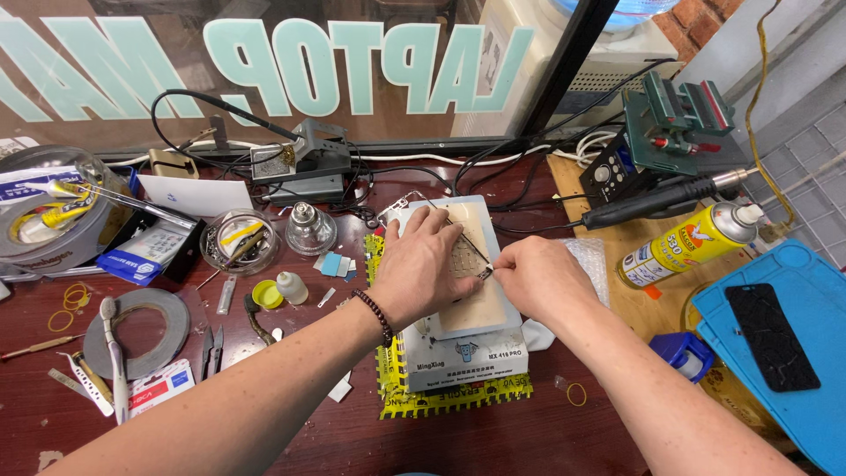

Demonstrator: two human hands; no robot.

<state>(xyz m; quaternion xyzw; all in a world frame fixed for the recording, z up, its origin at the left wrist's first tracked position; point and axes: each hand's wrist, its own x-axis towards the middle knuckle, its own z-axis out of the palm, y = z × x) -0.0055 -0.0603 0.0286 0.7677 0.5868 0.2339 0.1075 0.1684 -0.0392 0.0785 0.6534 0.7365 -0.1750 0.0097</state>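
2 hands [423,264] [538,278] cover white heating plate [476,308]; small pinched tool [485,273] unclear.

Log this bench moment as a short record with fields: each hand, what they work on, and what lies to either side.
left hand: left hand pressed flat on the white machine's top
right hand: right hand pinching a thin dark tool at its near end
work surface: white box-shaped machine with a tan pad, on a yellow mat
left side: tape roll, small white bottle, glass dish of small parts
right side: yellow spray can, blue mat carrying a dark phone panel
back: soldering iron stand
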